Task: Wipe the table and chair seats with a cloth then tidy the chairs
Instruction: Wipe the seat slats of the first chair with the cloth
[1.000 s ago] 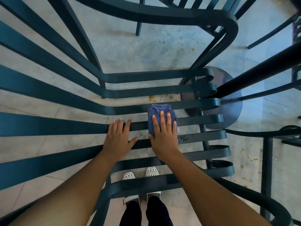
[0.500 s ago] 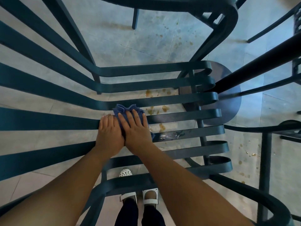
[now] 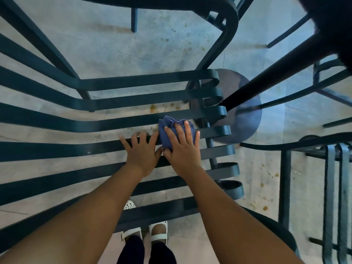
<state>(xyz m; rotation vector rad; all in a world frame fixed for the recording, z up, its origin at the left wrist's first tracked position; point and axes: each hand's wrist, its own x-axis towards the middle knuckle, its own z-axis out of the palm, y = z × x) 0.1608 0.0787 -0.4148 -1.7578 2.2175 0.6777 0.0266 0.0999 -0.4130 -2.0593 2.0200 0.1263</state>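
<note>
A dark teal slatted chair seat fills the view below me, its slats curling down at the right ends. My right hand presses a bunched blue cloth flat onto a middle slat near the seat's right side. My left hand rests beside it on the same slat, fingers spread, holding nothing. The two hands touch at the thumbs.
A round dark table base with its black post stands right of the seat. Another slatted chair is at the right edge, and a chair frame arches across the top. The tiled floor shows brown stains.
My right hand slid the cloth left beside my left hand, then back to the right along the slat. My left hand stayed on the slat and its fingers spread.
</note>
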